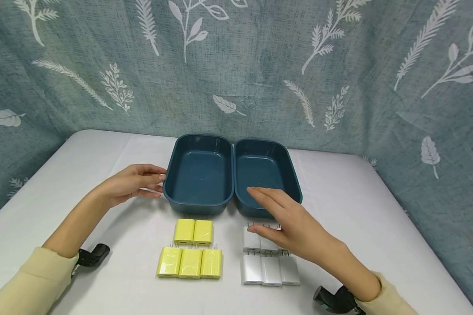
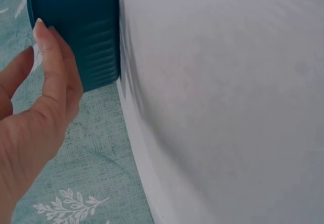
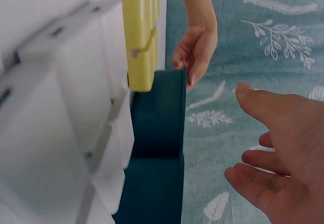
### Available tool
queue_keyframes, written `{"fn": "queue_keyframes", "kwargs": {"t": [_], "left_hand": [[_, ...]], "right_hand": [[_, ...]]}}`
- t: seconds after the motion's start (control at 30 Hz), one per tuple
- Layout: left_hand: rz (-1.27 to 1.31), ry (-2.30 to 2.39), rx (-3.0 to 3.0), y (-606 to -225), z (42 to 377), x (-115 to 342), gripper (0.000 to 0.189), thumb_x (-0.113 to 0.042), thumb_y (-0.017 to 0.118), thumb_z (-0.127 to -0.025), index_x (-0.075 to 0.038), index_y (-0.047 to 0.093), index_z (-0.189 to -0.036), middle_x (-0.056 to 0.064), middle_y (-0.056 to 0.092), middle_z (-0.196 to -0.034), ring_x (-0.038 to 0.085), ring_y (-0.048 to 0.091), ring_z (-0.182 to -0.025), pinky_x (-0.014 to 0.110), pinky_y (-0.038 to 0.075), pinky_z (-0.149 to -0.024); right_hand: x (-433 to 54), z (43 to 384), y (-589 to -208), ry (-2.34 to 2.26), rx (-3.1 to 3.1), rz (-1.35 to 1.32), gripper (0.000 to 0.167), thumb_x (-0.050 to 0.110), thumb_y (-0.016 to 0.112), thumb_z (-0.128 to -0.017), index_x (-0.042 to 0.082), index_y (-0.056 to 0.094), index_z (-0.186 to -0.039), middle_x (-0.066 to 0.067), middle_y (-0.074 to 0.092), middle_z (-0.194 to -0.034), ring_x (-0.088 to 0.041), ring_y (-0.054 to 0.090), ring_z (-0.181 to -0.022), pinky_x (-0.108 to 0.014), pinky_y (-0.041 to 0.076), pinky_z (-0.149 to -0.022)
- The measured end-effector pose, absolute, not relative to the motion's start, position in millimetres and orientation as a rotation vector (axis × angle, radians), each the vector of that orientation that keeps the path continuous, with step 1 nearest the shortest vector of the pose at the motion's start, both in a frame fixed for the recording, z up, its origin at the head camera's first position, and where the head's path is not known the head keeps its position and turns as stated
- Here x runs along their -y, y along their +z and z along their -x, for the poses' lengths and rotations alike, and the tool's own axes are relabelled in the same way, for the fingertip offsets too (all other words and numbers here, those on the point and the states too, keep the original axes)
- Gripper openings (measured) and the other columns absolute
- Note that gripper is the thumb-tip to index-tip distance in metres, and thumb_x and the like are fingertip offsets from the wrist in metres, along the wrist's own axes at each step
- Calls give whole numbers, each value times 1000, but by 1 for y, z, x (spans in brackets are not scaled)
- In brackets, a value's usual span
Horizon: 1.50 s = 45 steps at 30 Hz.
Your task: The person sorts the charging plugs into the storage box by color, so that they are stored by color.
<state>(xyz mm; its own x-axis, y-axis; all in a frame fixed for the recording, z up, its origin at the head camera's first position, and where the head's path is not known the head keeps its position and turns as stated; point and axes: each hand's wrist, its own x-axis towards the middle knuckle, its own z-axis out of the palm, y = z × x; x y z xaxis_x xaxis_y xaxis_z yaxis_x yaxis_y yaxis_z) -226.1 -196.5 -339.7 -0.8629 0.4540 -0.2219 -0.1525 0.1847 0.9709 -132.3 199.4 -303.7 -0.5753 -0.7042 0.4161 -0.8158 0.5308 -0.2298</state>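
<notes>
The left hand [image 1: 135, 183], fingers loose, seems to touch the left bin [image 1: 199, 177]; the right hand [image 1: 293, 221], outstretched and grasping nothing, hovers above white adapters [image 1: 271, 270]. The right bin [image 1: 261, 170] adjoins the left near the far edge of the table [image 1: 339, 188], yellow adapters [image 1: 190, 263] farther from that edge.

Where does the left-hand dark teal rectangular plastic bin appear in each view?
Head: the bin sits just left of centre.
Left wrist: the bin, upper left, cut off at top.
Right wrist: the bin, near centre.
Shared landmark: the bare left hand at its side.
</notes>
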Motion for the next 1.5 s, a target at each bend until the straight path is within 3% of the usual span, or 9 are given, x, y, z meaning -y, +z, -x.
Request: {"fn": "queue_keyframes", "kwargs": {"t": [0.17,0.43,0.9,1.13,1.5], "left_hand": [[-275,1731,-1991,-341,225,197,53,-10,57,-101,12,34,-143,16,57,-119,21,63,-95,37,59,-89],[-286,1747,-1970,-343,222,197,51,-5,61,-98,14,36,-138,10,63,-102,20,66,-91,38,59,-88],[-244,1771,-1912,-342,223,199,49,-1,56,-99,16,32,-139,9,66,-101,19,69,-91,34,59,-88],[-222,1793,-1883,-343,225,199,48,1,55,-99,16,32,-139,8,66,-99,19,69,-90,33,59,-87],[-227,1795,-1873,-346,231,202,50,1,57,-99,16,33,-139,8,65,-102,17,68,-92,38,56,-92]], "right_hand": [[-192,127,-312,586,2460,-1366,72,36,73,-91,7,43,-149,-5,48,-143,-19,48,-129,-26,45,-106],[-183,119,-325,599,2451,-1491,71,35,74,-90,8,44,-148,-4,51,-141,-15,53,-122,-25,50,-100],[-174,109,-338,591,2525,-1542,61,38,72,-92,8,52,-141,1,55,-136,-11,54,-120,-22,50,-98],[-166,105,-351,541,2637,-1549,61,42,70,-92,8,54,-140,2,55,-137,-11,51,-124,-28,46,-106],[-154,102,-364,559,2698,-1522,62,44,71,-91,8,54,-139,1,55,-135,-11,51,-125,-28,45,-107]]}}
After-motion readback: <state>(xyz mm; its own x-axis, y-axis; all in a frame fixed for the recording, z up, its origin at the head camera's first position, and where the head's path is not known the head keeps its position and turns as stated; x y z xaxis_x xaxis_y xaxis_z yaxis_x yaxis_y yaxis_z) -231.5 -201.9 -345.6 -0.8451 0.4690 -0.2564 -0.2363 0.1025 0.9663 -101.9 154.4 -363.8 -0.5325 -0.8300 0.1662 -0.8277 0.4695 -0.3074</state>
